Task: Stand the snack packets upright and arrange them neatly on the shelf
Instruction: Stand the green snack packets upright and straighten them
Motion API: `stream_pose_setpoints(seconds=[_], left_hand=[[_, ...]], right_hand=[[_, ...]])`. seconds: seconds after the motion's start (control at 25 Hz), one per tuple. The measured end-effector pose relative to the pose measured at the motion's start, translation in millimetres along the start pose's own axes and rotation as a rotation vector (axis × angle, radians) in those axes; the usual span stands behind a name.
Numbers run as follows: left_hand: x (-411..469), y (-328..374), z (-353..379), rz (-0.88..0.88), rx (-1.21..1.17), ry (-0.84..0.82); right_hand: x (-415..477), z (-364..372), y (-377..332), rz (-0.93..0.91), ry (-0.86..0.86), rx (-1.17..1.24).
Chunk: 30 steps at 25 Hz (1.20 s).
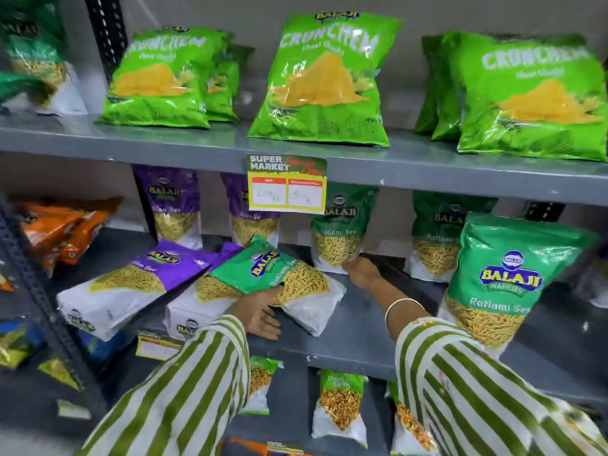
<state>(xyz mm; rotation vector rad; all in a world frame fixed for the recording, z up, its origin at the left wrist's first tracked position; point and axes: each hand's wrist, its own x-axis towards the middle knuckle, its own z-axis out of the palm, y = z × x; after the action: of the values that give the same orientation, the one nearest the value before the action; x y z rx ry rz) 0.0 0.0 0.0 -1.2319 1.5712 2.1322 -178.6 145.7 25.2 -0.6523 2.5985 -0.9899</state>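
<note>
A: Where is the green packet?

B: Lying flat on the shelf, below the price tag, across a purple packet. The left hand is tucked under its edge.

A: The right hand?

B: Touching an upright packet; whether it grips is unclear.

A: Handling?

B: Likely light, crinkly, slippery; grasp the sides.

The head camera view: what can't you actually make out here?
- Price tag: handwritten figures too blurred to read.
- Right hand: fingertips hidden behind it, at the upright Ratlami Sev packet.
- Left hand: fingers tucked under the fallen green packet.
- Right-end Crunchem packets: cut off by the edge.
</note>
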Motion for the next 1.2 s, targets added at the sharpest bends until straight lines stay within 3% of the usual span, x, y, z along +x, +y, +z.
stream_pose_setpoints(seconds=[0.16, 0.32, 0.48, 0.68, 0.84, 1.04, 1.2], left_hand=[[11.3, -2.3, 22.4, 0.000, -0.204, -0.026], [23.7, 1.1, 32.6, 0.023, -0.352, -0.005], [24.6, 0.5, 31.3, 0.001, -0.274, 0.041], [14.0, -5.5, 20.4, 0.060, -0.109, -0.019], [-0.3, -2.5, 16.1, 0.185, -0.010, -0.056], [-8.7, 10.8, 12.3, 0.366, 0.158, -0.043], [0.6, 16.6, 19.5, 0.428, 0.248, 0.021]], right_hand=[[32.1, 21.8, 18.4, -0.010, -0.233, 0.030], [36.6, 25.7, 19.9, 0.033, -0.472, 0.248], [52.0, 30.7, 30.6, 0.110, -0.558, 0.193], [12.9, 6.5, 19.8, 0.215, -0.610, 0.135], [-11.4, 2.3, 15.2, 0.257, -0.631, 0.246], [-34.2, 3.5, 8.8, 0.096, -0.432, 0.258], [-38.2, 2.1, 16.1, 0.069, -0.312, 0.280]])
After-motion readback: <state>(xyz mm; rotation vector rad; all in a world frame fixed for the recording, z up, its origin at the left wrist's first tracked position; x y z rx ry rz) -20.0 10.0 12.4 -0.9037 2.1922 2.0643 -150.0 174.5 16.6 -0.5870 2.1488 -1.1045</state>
